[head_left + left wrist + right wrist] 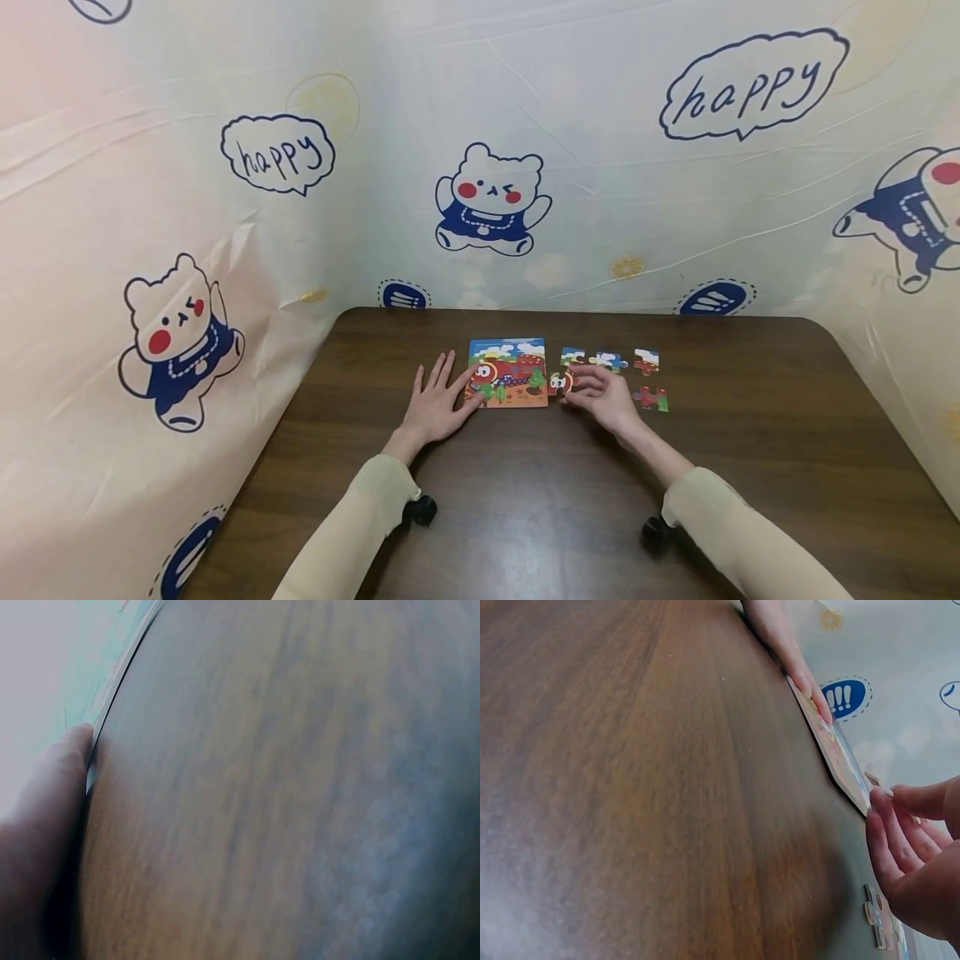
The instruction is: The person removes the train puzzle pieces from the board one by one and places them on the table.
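A square picture board (510, 385) printed with a red train, green bushes and a blue sky lies toward the back of the table. My left hand (435, 407) rests with spread fingers at its left side, thumb and fingertips touching the board. With its thumb and fingers, my right hand (602, 400) pinches a jigsaw piece (558, 383) just beside the board's right edge. In the right wrist view the fingertips of the right hand (915, 851) meet near the board's corner, and the piece is mostly hidden there. The blurred left wrist view shows part of a left-hand finger (52, 802) at the board's edge.
Several loose jigsaw pieces lie to the right: one (573, 356) behind the right hand, a blue one (608, 361) beside it, then an upper (647, 360) and a lower piece (651, 398) farther right. A patterned curtain (600, 100) surrounds the brown table (480, 492).
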{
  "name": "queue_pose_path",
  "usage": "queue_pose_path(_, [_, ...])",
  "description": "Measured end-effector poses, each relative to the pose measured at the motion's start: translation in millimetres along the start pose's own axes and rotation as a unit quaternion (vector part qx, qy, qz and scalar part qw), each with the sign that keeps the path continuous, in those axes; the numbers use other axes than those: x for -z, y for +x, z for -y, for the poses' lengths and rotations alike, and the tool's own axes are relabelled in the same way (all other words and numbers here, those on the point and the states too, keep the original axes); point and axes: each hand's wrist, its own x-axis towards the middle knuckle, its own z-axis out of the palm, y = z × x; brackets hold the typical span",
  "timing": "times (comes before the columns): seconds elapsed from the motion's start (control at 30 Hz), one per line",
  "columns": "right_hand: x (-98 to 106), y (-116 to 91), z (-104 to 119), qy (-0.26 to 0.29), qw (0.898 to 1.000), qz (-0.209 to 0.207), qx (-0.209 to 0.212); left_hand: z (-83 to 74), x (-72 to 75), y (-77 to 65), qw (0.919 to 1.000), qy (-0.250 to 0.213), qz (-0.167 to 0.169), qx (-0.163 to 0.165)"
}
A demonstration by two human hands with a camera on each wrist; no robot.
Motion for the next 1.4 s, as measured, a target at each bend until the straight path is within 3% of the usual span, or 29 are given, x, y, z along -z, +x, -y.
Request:
queue_pose_path(0.47, [10, -5, -5, 0.02, 0.999, 0.023, -0.019, -4.1, 3.0, -2.1, 1.0, -0.003, -0.006, 0.0])
queue_pose_path(0.87, [13, -9, -4, 0.001, 0.999, 0.026, -0.036, 1.3, -2.1, 0.9, 1.0, -0.002, -0.005, -0.001])
queue_pose_path(1.13, [11, -11, -2, -0.024, 0.999, 0.029, -0.035, -4.9, 3.2, -2.8, 0.9999, -0.004, -0.015, -0.005])
queue_pose_path(1.4, [8, -15, -1, -0.077, 0.997, 0.026, -0.014, 0.5, -0.8, 2.2, 1.0, -0.006, 0.004, 0.005])
